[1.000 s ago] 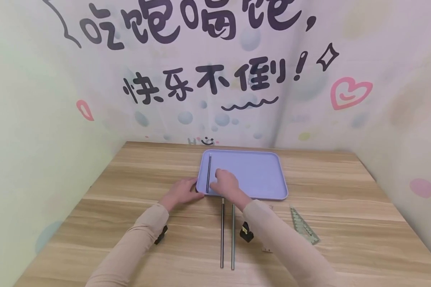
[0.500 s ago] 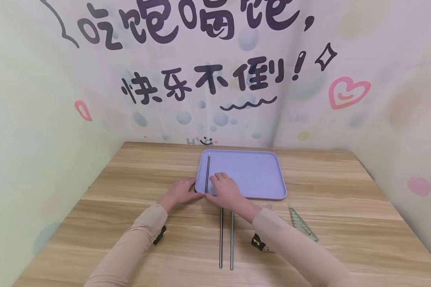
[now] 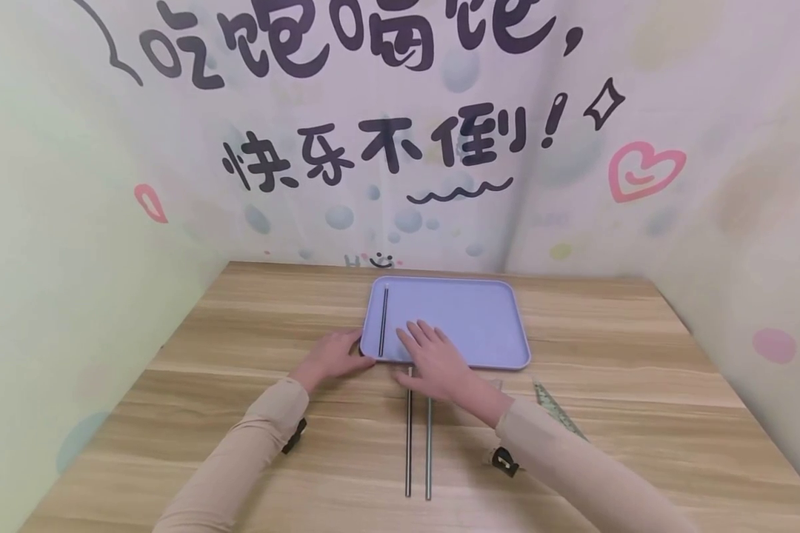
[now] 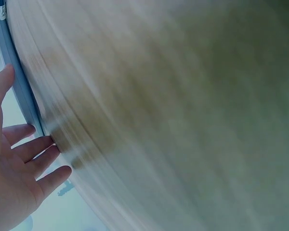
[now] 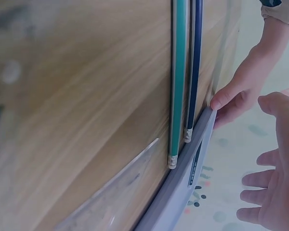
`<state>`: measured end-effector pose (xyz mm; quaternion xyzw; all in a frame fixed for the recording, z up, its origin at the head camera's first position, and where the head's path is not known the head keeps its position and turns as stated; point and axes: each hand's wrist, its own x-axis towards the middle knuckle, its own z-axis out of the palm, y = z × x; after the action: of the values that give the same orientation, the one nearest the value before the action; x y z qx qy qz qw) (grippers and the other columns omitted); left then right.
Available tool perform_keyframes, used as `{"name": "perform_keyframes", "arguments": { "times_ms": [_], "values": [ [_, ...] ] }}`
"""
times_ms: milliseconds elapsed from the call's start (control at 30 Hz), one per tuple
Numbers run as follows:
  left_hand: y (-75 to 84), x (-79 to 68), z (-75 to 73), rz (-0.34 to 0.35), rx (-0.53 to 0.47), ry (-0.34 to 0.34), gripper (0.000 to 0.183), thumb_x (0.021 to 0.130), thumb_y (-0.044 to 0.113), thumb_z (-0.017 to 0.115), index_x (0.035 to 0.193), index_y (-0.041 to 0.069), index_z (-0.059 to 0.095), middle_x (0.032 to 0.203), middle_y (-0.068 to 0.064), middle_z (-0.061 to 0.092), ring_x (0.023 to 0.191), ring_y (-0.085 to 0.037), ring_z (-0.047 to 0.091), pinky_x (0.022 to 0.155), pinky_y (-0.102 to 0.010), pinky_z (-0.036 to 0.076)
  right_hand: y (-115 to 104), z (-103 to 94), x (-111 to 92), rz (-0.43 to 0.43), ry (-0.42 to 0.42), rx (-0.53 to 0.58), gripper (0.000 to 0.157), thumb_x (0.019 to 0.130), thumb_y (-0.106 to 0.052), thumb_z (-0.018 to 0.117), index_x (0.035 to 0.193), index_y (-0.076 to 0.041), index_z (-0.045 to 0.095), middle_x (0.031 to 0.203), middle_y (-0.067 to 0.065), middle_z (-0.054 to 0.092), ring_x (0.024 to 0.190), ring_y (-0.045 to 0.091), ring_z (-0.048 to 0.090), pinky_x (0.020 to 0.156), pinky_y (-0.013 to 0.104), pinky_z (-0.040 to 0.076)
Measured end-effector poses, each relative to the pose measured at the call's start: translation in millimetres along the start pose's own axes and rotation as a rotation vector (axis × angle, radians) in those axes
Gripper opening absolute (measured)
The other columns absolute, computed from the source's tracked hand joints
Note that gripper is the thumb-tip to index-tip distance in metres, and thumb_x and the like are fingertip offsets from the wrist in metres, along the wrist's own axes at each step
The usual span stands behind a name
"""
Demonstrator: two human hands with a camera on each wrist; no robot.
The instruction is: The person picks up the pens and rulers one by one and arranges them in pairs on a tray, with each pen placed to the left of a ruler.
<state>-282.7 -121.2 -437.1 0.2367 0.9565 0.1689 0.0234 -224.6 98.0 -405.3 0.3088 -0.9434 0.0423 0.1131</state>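
Note:
A lavender tray (image 3: 467, 318) lies at the back of the table, with a dark pencil (image 3: 383, 322) along its left side. My left hand (image 3: 333, 355) touches the tray's near left corner, thumb at the front rim and fingers at the side; the left wrist view shows these fingers (image 4: 41, 144) spread and nearly straight. Over the tray's front edge hovers my right hand (image 3: 436, 363), palm down, fingers extended, holding nothing. Just in front of the tray, a dark blue pencil (image 5: 194, 72) and a teal pencil (image 5: 178, 86) lie side by side, eraser ends toward it.
To the right lies a greenish set square (image 3: 560, 411), partly covered by the right sleeve (image 3: 573, 459). A clear plastic piece (image 5: 115, 192) lies beside the teal pencil in the right wrist view. Behind the table hangs a printed cloth (image 3: 387, 192).
My right hand has uncurled its fingers and drawn back to the right from the pencil in the tray. My left hand stays at the tray's corner.

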Motion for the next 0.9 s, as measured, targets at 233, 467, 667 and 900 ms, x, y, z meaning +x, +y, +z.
{"name": "perform_keyframes", "arguments": {
  "times_ms": [233, 467, 667, 900],
  "values": [
    [0.3, 0.3, -1.0, 0.014, 0.011, 0.006, 0.069, 0.081, 0.045, 0.062, 0.132, 0.002, 0.044, 0.129, -0.019, 0.050, 0.118, -0.034, 0.047, 0.101, -0.044, 0.037, 3, -4.2, -13, 0.005, -0.034, -0.023, 0.076, 0.084, -0.050, 0.054, 0.139, -0.001, 0.032, 0.140, 0.019, 0.036, 0.130, 0.036, 0.030, 0.105, 0.053, 0.027],
    [1.3, -0.5, -1.6, 0.001, -0.005, -0.006, 0.071, 0.081, 0.046, 0.062, 0.133, 0.002, 0.043, 0.130, -0.019, 0.048, 0.119, -0.034, 0.046, 0.102, -0.045, 0.036, 10, -4.0, -27, 0.039, -0.089, 0.003, 0.081, 0.084, -0.051, 0.053, 0.141, 0.000, 0.027, 0.142, 0.022, 0.031, 0.131, 0.038, 0.027, 0.106, 0.054, 0.024],
    [2.2, -0.1, -1.8, -0.013, -0.014, -0.012, 0.069, 0.081, 0.046, 0.062, 0.133, 0.004, 0.044, 0.130, -0.017, 0.050, 0.118, -0.032, 0.047, 0.101, -0.043, 0.037, 18, -1.2, -37, 0.044, -0.082, 0.014, 0.082, 0.083, -0.050, 0.054, 0.140, 0.001, 0.027, 0.142, 0.024, 0.030, 0.130, 0.040, 0.027, 0.105, 0.055, 0.024],
    [2.5, 0.4, -2.3, -0.013, -0.013, -0.022, 0.069, 0.081, 0.045, 0.062, 0.133, 0.004, 0.043, 0.129, -0.017, 0.050, 0.118, -0.033, 0.047, 0.101, -0.044, 0.037, 24, -0.3, -48, 0.058, -0.079, 0.050, 0.084, 0.084, -0.049, 0.055, 0.141, 0.003, 0.022, 0.142, 0.024, 0.029, 0.130, 0.039, 0.028, 0.106, 0.054, 0.024]
  ]
}}
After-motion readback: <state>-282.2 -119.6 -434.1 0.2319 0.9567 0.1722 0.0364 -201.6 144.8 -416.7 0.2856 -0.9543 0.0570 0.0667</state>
